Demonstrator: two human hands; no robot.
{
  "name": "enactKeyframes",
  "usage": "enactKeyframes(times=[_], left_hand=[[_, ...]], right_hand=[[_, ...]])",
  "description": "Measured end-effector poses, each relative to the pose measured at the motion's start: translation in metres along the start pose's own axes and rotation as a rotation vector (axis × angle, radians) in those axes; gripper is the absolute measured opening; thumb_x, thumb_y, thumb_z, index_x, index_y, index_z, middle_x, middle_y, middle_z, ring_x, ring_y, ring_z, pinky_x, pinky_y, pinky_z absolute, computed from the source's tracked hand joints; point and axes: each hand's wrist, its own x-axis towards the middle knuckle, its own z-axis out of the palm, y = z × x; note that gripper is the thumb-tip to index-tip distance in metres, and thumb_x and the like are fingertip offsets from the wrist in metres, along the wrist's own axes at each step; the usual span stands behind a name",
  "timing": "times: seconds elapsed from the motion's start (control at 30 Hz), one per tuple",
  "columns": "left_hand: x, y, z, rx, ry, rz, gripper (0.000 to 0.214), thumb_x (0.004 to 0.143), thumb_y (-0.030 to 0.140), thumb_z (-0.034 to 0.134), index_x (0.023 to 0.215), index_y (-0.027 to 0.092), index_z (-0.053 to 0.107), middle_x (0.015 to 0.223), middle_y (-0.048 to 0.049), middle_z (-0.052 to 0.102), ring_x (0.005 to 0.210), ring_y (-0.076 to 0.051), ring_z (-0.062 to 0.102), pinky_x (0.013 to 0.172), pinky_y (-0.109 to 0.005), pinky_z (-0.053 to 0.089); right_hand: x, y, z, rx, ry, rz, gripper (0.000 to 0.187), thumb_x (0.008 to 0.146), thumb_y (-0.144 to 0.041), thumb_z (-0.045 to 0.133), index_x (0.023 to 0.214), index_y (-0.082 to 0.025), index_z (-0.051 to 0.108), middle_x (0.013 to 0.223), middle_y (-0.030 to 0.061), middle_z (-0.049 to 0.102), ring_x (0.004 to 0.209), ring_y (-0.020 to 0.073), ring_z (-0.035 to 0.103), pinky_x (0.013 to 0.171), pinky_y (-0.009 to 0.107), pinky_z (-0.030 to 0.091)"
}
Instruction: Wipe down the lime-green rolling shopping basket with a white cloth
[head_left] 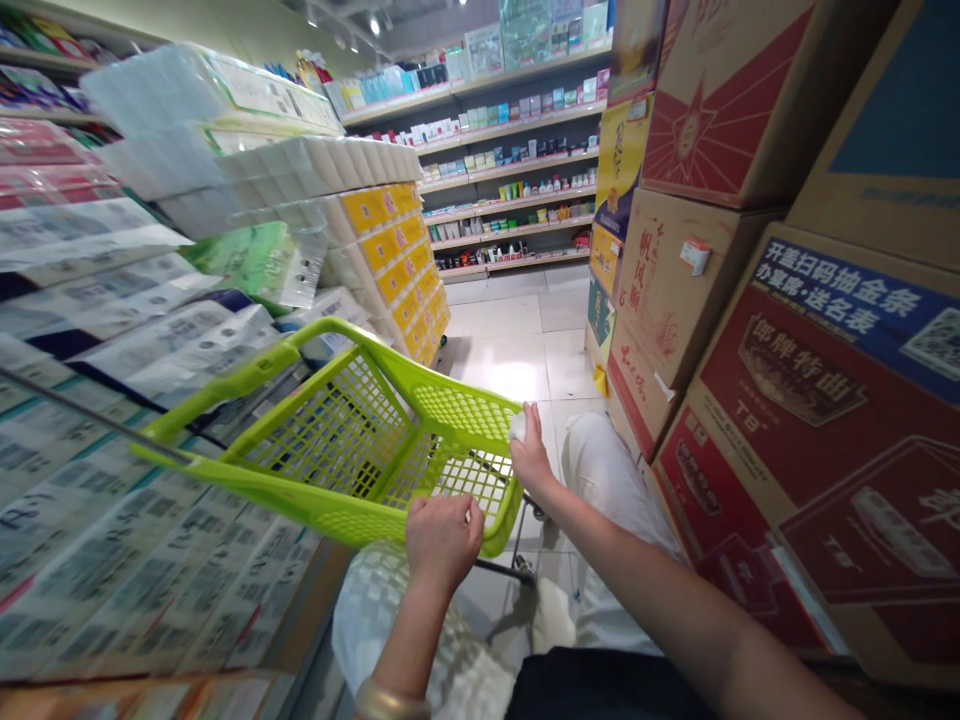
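A lime-green plastic shopping basket [337,430] on a wheeled frame is tilted in front of me, its inside empty. My left hand [442,540] is closed over the basket's near rim. My right hand [529,450] is closed on a small white cloth or tissue [517,427] pressed against the basket's right corner. My knees in white trousers [607,480] show below the basket.
Stacked packs of tissue and toilet paper [247,180] fill the left side. Red and brown cardboard boxes [787,380] tower on the right. A tiled aisle [517,350] runs ahead to shelves of small goods [510,170].
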Motion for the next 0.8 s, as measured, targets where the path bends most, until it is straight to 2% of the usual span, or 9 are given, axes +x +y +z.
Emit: enactKeyframes(times=[0.07,0.13,0.27,0.37,0.47,0.57,0.67,0.8], left_hand=[[0.000,0.001,0.000,0.001,0.005,0.000,0.038,0.089,0.028,0.039,0.059,0.022,0.063,0.061,-0.0049,0.068,0.065,-0.020,0.060,0.068,-0.036,0.028],[0.000,0.002,0.000,0.001,0.005,-0.003,0.037,0.088,0.028,0.040,0.060,0.022,0.064,0.061,-0.0051,0.068,0.066,-0.020,0.061,0.068,-0.036,0.028],[-0.005,0.000,0.000,0.003,-0.003,-0.012,0.036,0.086,0.027,0.041,0.060,0.022,0.064,0.059,-0.0059,0.067,0.065,-0.020,0.061,0.068,-0.036,0.028],[-0.010,-0.004,0.000,0.004,0.015,0.001,0.035,0.085,0.026,0.042,0.058,0.022,0.064,0.056,-0.0055,0.065,0.063,-0.019,0.060,0.067,-0.036,0.028],[-0.015,-0.006,0.001,-0.014,0.068,0.029,0.033,0.084,0.026,0.045,0.055,0.022,0.062,0.053,-0.0033,0.063,0.060,-0.018,0.057,0.066,-0.036,0.027],[-0.019,-0.006,0.000,-0.052,0.133,0.052,0.031,0.082,0.024,0.048,0.053,0.022,0.060,0.051,-0.0008,0.062,0.057,-0.016,0.055,0.066,-0.035,0.026],[-0.019,-0.005,0.000,-0.081,0.179,0.073,0.029,0.081,0.023,0.050,0.053,0.022,0.059,0.051,0.0006,0.060,0.056,-0.015,0.053,0.065,-0.034,0.026],[-0.015,-0.001,0.001,-0.091,0.214,0.080,0.029,0.080,0.022,0.051,0.052,0.022,0.057,0.050,0.0010,0.059,0.055,-0.015,0.052,0.065,-0.034,0.025]], right_hand=[[0.007,-0.003,-0.004,0.018,-0.014,0.020,0.073,0.076,-0.012,0.039,0.147,-0.018,0.026,0.158,0.0070,0.017,0.147,0.0176,0.011,0.119,0.042,0.020],[0.001,-0.008,-0.006,0.025,-0.023,0.049,0.071,0.076,-0.011,0.037,0.146,-0.018,0.029,0.158,0.0065,0.016,0.147,0.0182,0.010,0.119,0.043,0.019],[-0.043,-0.020,-0.008,-0.013,-0.054,0.048,0.069,0.079,-0.010,0.036,0.146,-0.021,0.031,0.160,0.0035,0.003,0.148,0.0196,0.004,0.119,0.045,0.017],[-0.083,-0.027,-0.013,-0.053,-0.130,-0.064,0.065,0.083,-0.011,0.036,0.146,-0.025,0.032,0.160,-0.0006,-0.004,0.148,0.0220,-0.003,0.119,0.049,0.014],[-0.099,-0.029,-0.018,-0.062,-0.172,-0.150,0.068,0.084,-0.010,0.036,0.149,-0.027,0.024,0.160,-0.0014,-0.010,0.147,0.0238,-0.007,0.119,0.052,0.012],[-0.079,-0.026,-0.022,-0.040,-0.140,-0.115,0.077,0.080,-0.007,0.037,0.151,-0.026,0.015,0.160,-0.0007,-0.012,0.148,0.0212,-0.006,0.120,0.048,0.010],[-0.041,-0.019,-0.025,-0.065,-0.146,-0.050,0.080,0.073,-0.005,0.041,0.149,-0.023,0.023,0.160,0.0023,-0.005,0.148,0.0212,0.000,0.121,0.044,0.010],[0.014,-0.011,-0.030,-0.065,-0.174,-0.021,0.078,0.069,-0.007,0.046,0.145,-0.019,0.032,0.159,0.0073,0.007,0.147,0.0231,0.012,0.120,0.042,0.018]])
